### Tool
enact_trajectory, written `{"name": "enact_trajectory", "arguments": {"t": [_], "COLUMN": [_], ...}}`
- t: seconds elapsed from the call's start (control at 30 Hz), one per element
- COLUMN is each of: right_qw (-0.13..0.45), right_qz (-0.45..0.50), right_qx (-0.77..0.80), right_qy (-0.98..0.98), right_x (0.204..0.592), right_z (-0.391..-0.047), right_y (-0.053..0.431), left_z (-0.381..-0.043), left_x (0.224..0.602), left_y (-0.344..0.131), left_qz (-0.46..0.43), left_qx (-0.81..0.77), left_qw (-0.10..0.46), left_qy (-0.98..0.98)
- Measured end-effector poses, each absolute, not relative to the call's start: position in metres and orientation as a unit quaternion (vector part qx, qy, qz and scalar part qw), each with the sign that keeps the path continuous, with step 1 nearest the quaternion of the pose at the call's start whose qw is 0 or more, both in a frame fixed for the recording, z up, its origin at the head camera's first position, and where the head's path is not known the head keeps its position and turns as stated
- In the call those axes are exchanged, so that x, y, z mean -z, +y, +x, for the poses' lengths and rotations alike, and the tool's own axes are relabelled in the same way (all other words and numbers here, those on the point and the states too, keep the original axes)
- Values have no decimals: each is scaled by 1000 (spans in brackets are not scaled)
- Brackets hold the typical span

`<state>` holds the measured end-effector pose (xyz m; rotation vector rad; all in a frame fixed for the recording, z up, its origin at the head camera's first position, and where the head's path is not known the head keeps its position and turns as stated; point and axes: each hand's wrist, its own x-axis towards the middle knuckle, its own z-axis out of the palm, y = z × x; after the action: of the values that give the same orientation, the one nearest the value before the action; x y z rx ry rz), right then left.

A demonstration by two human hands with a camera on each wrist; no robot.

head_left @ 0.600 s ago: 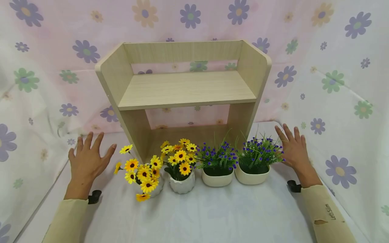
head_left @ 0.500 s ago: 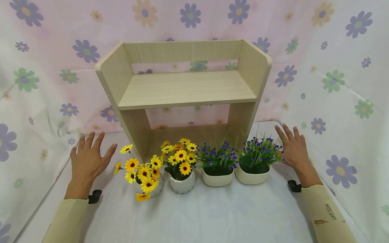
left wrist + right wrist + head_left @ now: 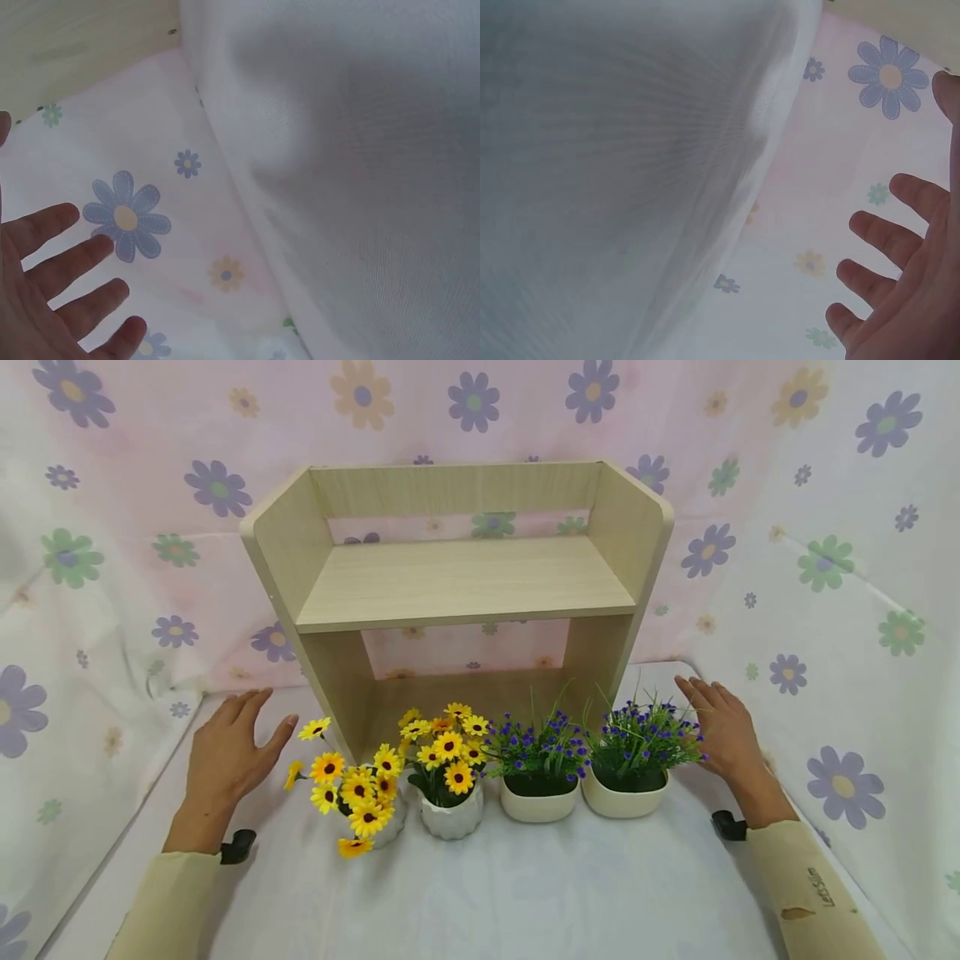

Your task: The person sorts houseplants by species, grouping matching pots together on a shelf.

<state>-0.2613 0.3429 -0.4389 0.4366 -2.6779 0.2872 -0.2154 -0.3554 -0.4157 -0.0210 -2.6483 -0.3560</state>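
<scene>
My left hand (image 3: 228, 756) is left of the flowerpots with its fingers extended and nothing in its grasp. Nearest to it is a white pot of yellow artificial sunflowers (image 3: 357, 792), its blooms leaning left. A second white pot with sunflowers (image 3: 450, 817) stands beside that one. Two cream oval pots with purple-flowered plants follow, one in the middle (image 3: 538, 804) and one at the right (image 3: 626, 800). My right hand (image 3: 723, 735) is just right of the last plant, which partly overlaps it. In the wrist views the left fingers (image 3: 71, 266) and right fingers (image 3: 885, 240) are spread.
Behind the pots stands a light wooden two-tier shelf (image 3: 465, 581) with tall side panels. A white cloth covers the table (image 3: 495, 902). Flower-printed curtains (image 3: 757, 527) enclose the back and both sides.
The left hand has shifted slightly right and its fingers have drawn closer together. The right hand's fingers have also drawn together. The pots and shelf stay in place; the head view tilts slightly.
</scene>
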Motion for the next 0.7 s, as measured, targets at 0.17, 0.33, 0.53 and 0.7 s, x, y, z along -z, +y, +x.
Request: {"name": "enact_trajectory", "arguments": {"t": [0.17, 0.33, 0.53, 0.7], "right_qw": [198, 200, 190, 168], "right_qz": [145, 140, 146, 168], "right_qx": [-159, -220, -236, -256], "right_qy": [-956, -945, -942, -937], "right_x": [437, 437, 437, 435], "right_z": [-259, -255, -252, -252], "right_y": [337, 336, 337, 341], "left_z": [-211, -211, -210, -211], "left_x": [413, 411, 410, 409], "left_y": [-354, -349, -340, -331], "left_qz": [-5, -10, -32, -52], "left_qx": [159, 185, 209, 240], "left_qw": [225, 221, 219, 219], "left_qy": [-961, -957, -952, -944]}}
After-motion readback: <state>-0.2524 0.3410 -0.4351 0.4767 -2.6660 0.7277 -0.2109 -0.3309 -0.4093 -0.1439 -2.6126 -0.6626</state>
